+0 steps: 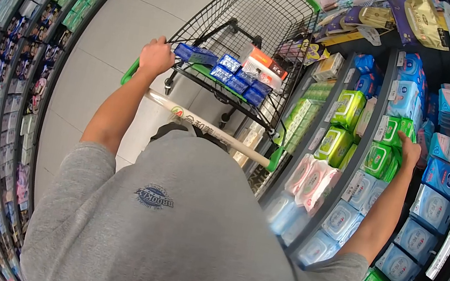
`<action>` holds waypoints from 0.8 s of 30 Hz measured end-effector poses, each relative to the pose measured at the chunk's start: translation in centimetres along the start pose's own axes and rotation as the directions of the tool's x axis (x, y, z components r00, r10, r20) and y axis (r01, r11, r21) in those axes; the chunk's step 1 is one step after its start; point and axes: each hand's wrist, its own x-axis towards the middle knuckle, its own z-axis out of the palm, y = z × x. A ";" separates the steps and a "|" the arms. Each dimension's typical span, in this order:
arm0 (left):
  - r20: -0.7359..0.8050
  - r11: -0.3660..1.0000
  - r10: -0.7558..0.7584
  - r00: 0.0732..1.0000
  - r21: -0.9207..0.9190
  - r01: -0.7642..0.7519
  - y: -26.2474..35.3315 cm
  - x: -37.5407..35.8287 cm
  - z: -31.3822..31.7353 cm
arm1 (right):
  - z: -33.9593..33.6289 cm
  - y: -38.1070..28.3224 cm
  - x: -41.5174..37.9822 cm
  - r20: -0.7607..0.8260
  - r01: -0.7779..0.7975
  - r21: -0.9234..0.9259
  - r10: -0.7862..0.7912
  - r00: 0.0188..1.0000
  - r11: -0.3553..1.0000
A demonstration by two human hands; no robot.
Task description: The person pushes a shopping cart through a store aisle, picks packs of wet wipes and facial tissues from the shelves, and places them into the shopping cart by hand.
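Note:
My left hand is closed around the left end of the shopping cart's frame, near the green end of its push handle. Inside the wire shopping cart lie several blue shiny packs and an orange-and-white package. Stretched out to the shelf on the right, my right hand has its fingers curled against a green pack of wipes. Another green pack sits just in front of it on the same shelf.
White-and-blue wipe packs, yellow-green packs and pink-and-white packs fill the right shelves. Gold and purple bags stand at the upper right. A stocked shelf curves along the left, beside the tiled floor.

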 end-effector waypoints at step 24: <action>-0.019 1.000 -0.021 1.000 -0.010 0.021 0.1 -0.8 0.3 | 29.3 -25.5 -31.6 0.109 0.892 0.223 -0.919 0.378 0.393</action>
